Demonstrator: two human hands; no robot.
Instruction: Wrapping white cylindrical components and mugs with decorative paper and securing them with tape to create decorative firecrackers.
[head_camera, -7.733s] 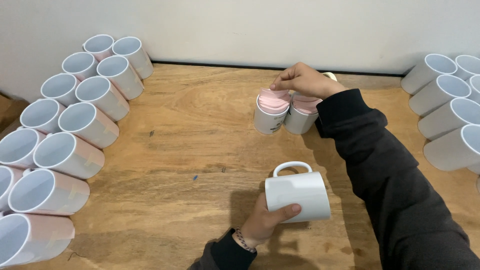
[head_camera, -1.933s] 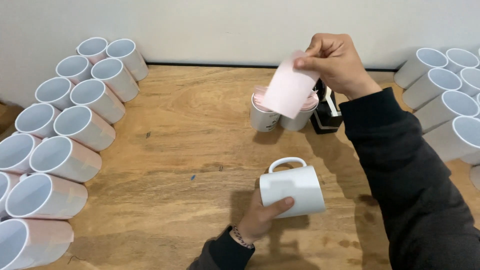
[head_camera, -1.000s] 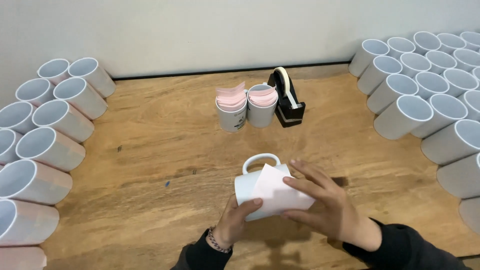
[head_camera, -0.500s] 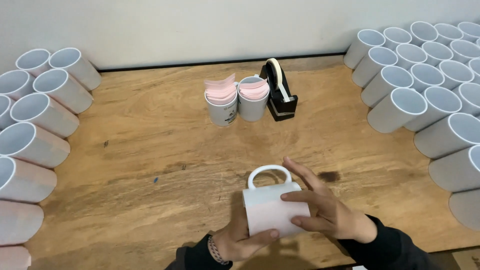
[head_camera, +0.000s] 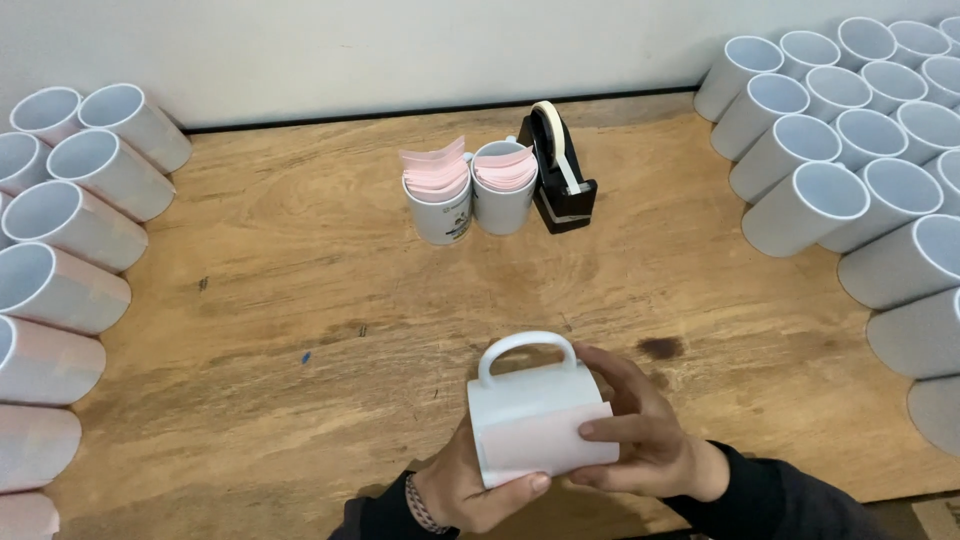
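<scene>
- A worn wooden tabletop (head_camera: 300, 300) fills the view; every place below is given from the white ceramic mug with the looped handle (head_camera: 535, 400) that I hold near the front edge.
- Far left of that mug, a column of white mugs lying on their sides (head_camera: 60, 240), several apparently already wrapped in pale pink.
- Far right, a larger cluster of plain white mugs on their sides (head_camera: 850, 150), seemingly unwrapped, so I judge most of the work is left.
- Behind the mug, two upright white cups stuffed with pink paper sheets (head_camera: 470, 190).
- Just right of those cups, a black tape dispenser (head_camera: 560, 170); nothing lies between it and me.
- My right hand (head_camera: 640, 440), fingers half curled, presses a pale pink paper sheet (head_camera: 545, 450) flat around the mug; it looks placed, not yet taped.
- My left hand (head_camera: 470, 490) cups the mug from beneath, thumb closed on its lower edge.
</scene>
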